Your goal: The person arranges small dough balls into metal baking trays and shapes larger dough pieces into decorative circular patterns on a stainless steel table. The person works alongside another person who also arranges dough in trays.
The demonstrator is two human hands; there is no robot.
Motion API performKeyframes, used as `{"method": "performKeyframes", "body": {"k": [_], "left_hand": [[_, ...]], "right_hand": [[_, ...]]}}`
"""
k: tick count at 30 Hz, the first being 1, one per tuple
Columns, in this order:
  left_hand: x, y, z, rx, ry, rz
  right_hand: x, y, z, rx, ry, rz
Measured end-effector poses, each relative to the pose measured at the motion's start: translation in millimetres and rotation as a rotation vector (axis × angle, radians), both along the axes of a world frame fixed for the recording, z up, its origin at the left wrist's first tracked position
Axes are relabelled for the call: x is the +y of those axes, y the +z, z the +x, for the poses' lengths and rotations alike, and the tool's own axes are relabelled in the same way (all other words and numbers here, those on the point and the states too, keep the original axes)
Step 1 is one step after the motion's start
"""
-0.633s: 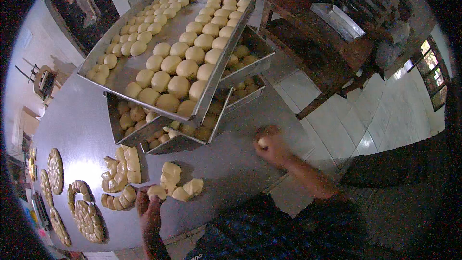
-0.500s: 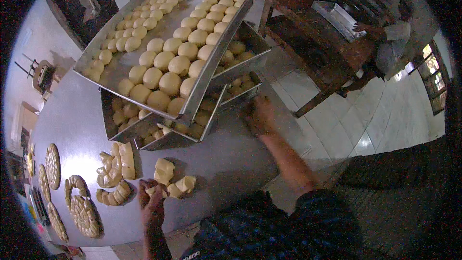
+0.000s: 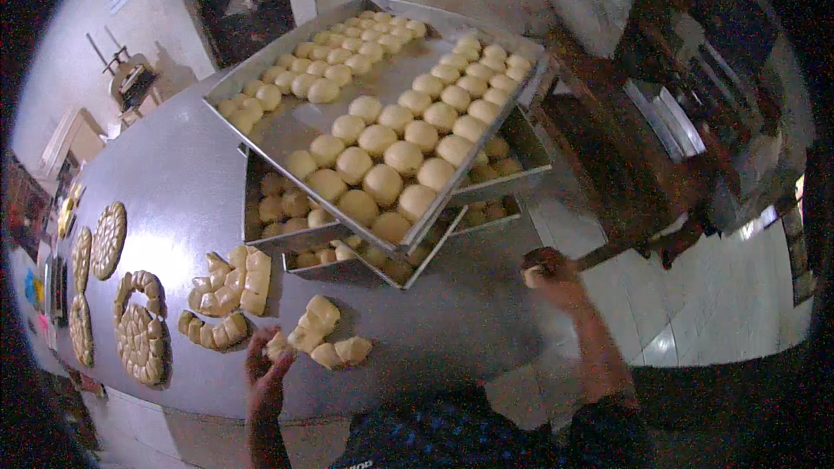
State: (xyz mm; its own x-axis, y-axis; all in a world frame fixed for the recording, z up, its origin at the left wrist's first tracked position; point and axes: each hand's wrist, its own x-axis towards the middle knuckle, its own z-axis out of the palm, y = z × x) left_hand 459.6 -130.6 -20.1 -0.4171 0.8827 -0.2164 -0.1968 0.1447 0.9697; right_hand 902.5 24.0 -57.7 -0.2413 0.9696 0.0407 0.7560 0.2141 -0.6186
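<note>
My left hand point(image 3: 267, 366) is closed, pinching a small piece of dough point(image 3: 278, 346) low over the metal table. Its fingers are beside a clump of cut dough point(image 3: 318, 316). My right hand point(image 3: 556, 281) is out at the table's right edge, fingers curled round a small pale lump point(image 3: 532, 276) that looks like dough. To the left of my left hand lie more cut dough pieces point(image 3: 230, 285) and a curved row of dough point(image 3: 214, 330). Farther left are several flat rounds of dough pieces pressed together, including a large one point(image 3: 140, 345).
A metal tray point(image 3: 395, 247) of round dough balls tops a crooked stack on the table point(image 3: 434, 343), its corners jutting toward me. Below it sit further trays point(image 3: 300, 233) with dough balls. A dark wooden bench point(image 3: 591, 152) bearing metal trays point(image 3: 667, 117) stands at the right.
My right hand has moved from beside the tray stack toward the table's right edge. My left hand stays near the cut dough. The whole view has shifted, so the trays appear farther right and lower.
</note>
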Motion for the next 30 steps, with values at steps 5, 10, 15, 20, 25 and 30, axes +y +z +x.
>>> {"method": "performKeyframes", "body": {"k": [5,10,15,20,25,30], "left_hand": [[-26.3,-23.1,-16.9,-0.051,0.22,0.074],[2.9,-10.7,17.2,-0.157,0.055,-0.021],[-11.8,4.1,-4.3,-0.099,0.009,0.055],[-25.8,-2.5,-10.7,0.059,-0.204,-0.017],[-17.1,2.0,10.2,-0.237,-0.744,-0.145],[-20.4,-53.0,-72.3,0.866,-0.525,-0.02]], "right_hand": [[77.7,188.2,-122.5,1.102,0.121,0.196],[226.6,200.7,-184.5,0.64,0.065,0.709],[166.9,218.9,-203.4,0.314,0.135,0.699],[9.9,158.3,-231.0,0.284,0.736,0.328],[-106.8,20.9,-225.9,0.543,0.517,-0.249],[-110.1,-27.7,-147.7,-0.266,0.182,0.274]]}}
